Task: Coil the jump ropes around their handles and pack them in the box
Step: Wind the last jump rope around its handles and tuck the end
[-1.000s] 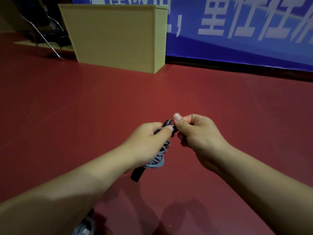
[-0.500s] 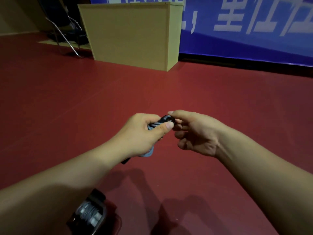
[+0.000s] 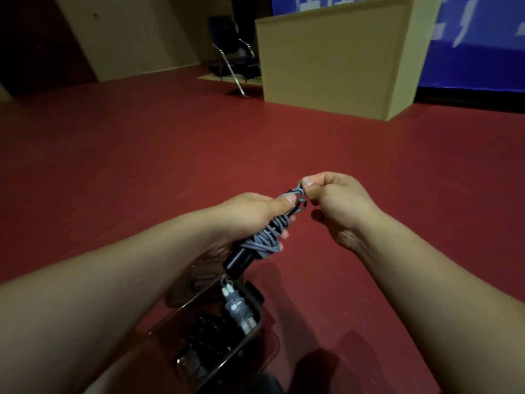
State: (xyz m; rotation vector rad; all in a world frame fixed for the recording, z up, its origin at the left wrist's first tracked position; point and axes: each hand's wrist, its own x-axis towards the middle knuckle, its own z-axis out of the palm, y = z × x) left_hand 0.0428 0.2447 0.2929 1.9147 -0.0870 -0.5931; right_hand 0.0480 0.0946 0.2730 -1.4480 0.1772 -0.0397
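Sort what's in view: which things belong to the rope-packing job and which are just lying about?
Job: grey jump rope coiled on black handles, left hand, right hand, clear box, packed ropes.
Lying about: wooden cabinet, chair, blue banner.

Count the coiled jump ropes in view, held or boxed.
3 visible: grey rope gripped by left hand, right hand pinching its end; grey-white bundle and black bundle in the box. More may be hidden.

Two bare hands: the left hand [image 3: 250, 214] and the right hand [image 3: 338, 203]. One grey jump rope [image 3: 270, 237] coiled on black handles sits between their fingers. Below the fingers, one clear box [image 3: 257, 328] holds three coiled ropes: one grey-and-white [image 3: 237, 308], one black [image 3: 210, 334], one pale-handled [image 3: 191, 365]. One chair [image 3: 235, 55] and one beige cabinet [image 3: 335, 58] stand far beyond the fingers.
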